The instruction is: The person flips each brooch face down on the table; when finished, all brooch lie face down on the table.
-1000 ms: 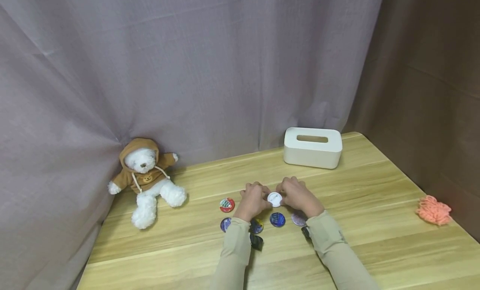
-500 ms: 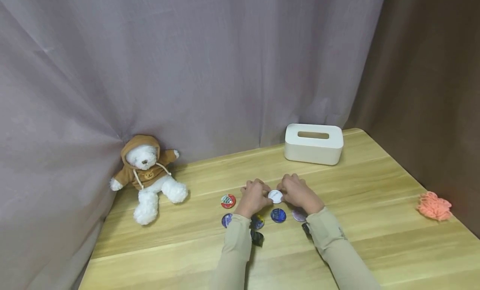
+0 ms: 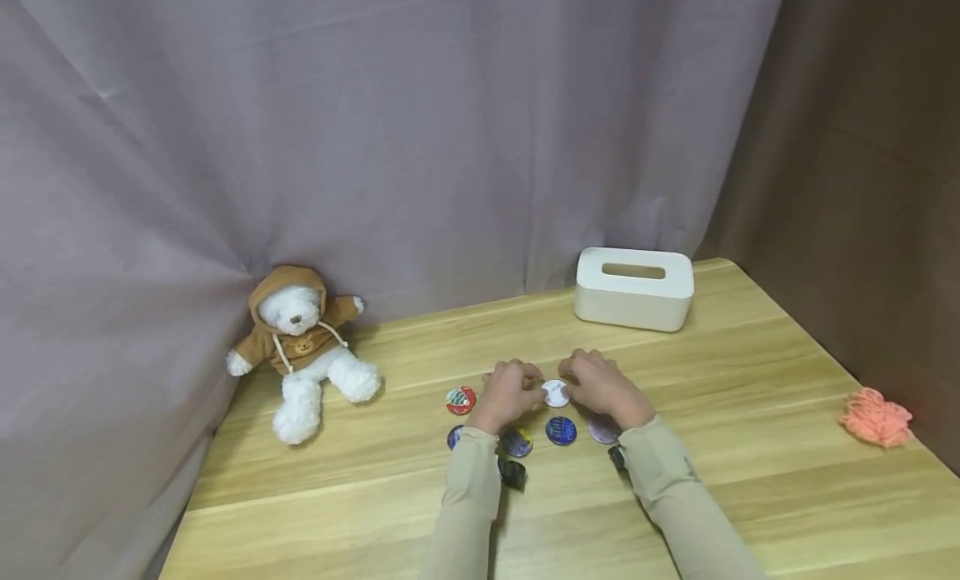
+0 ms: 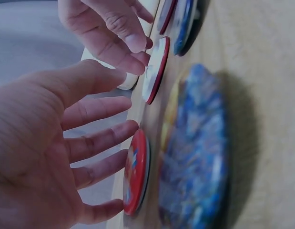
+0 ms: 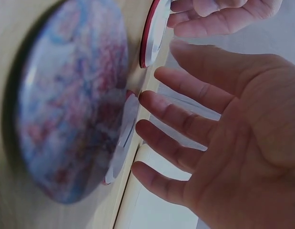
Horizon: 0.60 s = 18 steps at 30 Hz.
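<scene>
A round pin badge (image 3: 556, 393) lies white back up on the wooden table between both hands; the left wrist view shows its red rim. My left hand (image 3: 510, 395) is at its left side, thumb closest and fingers loosely spread. On its right, my right hand (image 3: 602, 388) has its fingers extended, with thumb and fingertips near the rim. A red badge (image 4: 137, 171) lies by the left fingertips. Near the right fingertips is another white-backed badge (image 5: 122, 140), hidden behind the hand in the head view. Neither hand grips anything.
Nearer the body lie a dark blue badge (image 3: 561, 431), a yellow-and-blue badge (image 3: 517, 442), a pale purple badge (image 3: 603, 431) and a partly covered blue badge (image 3: 454, 437). A teddy bear (image 3: 303, 355) sits left; a tissue box (image 3: 634, 301) stands behind, pink yarn (image 3: 877, 417) far right.
The head view has shifted slightly, moving the scene a little up and right in the picture. Both hands remain around the white-backed badge, with only small finger movements.
</scene>
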Motion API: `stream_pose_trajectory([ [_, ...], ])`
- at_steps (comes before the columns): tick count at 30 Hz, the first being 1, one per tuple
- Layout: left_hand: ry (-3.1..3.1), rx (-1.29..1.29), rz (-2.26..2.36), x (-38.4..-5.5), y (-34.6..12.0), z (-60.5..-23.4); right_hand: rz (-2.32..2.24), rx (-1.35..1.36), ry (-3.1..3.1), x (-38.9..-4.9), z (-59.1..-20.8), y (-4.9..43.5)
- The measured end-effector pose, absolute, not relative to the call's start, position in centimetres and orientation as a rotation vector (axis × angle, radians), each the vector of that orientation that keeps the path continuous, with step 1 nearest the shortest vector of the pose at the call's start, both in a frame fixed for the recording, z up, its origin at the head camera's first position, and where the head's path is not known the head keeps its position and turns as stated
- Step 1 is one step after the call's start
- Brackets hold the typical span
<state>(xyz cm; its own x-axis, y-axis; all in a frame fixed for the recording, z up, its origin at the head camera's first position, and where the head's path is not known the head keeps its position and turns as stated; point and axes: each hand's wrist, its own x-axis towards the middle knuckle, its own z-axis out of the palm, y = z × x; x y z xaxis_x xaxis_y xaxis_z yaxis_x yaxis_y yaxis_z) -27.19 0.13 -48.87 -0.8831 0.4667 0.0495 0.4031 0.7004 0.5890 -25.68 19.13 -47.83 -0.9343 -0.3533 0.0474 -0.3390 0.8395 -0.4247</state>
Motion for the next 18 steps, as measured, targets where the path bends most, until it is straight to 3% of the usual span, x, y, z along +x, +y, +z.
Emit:
stream_pose_trajectory([
  [18,2.734,0.713,1.157,-27.5,-1.8,-48.7,-0.775,-0.640,3.074,-25.4,-47.1,17.4],
])
